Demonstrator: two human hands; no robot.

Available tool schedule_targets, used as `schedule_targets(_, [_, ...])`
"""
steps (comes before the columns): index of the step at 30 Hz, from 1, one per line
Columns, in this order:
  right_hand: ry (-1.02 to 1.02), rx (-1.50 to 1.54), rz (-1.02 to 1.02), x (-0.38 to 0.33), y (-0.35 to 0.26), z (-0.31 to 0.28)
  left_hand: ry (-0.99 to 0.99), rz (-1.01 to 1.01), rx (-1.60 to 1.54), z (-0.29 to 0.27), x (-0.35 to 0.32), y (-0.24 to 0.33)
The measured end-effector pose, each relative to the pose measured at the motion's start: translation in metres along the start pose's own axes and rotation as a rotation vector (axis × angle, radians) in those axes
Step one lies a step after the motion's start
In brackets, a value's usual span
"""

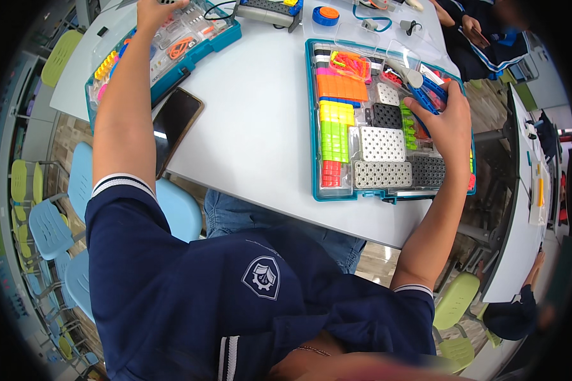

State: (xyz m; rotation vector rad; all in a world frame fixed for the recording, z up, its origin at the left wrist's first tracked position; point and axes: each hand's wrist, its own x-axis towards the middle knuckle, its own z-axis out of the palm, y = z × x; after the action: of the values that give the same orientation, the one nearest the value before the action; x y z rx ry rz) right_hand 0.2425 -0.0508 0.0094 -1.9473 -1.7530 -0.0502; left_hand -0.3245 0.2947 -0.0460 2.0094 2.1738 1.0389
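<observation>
My right hand (452, 124) is at the right side of a teal-edged parts case (311, 127), its fingers closed round a pair of pliers (415, 77) with a grey head and blue handles. Below the pliers, the case holds orange, yellow, green and red plastic blocks and perforated plates (382, 144) in white, grey and black. My left arm stretches over a second teal case (225, 39) at the far left. At the upper edge of the picture my left hand (161, 9) is partly cut off, with its fingers curled at a small dark-and-light piece that I cannot make out.
A dark phone (177, 124) lies by the left case at the table's near edge. Farther back are a grey device (268, 13), an orange-and-blue round part (326, 15) and cables. Blue chairs (52, 227) stand left; another person's hand (471, 28) shows at the upper right.
</observation>
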Motion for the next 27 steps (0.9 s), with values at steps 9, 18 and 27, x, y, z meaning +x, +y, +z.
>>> schedule_targets(9, [-0.001, -0.021, -0.015, 0.0, 0.005, 0.001, -0.025, 0.017, 0.035, 0.002, 0.002, 0.003])
schedule_targets(18, [-0.013, -0.028, -0.004, 0.0, 0.003, -0.001, 0.136, 0.101, -0.428, 0.01, -0.004, 0.018])
schedule_targets(27, [-0.002, -0.062, -0.012, 0.0, 0.001, -0.002, 0.055, -0.015, -0.28, -0.019, -0.03, 0.054])
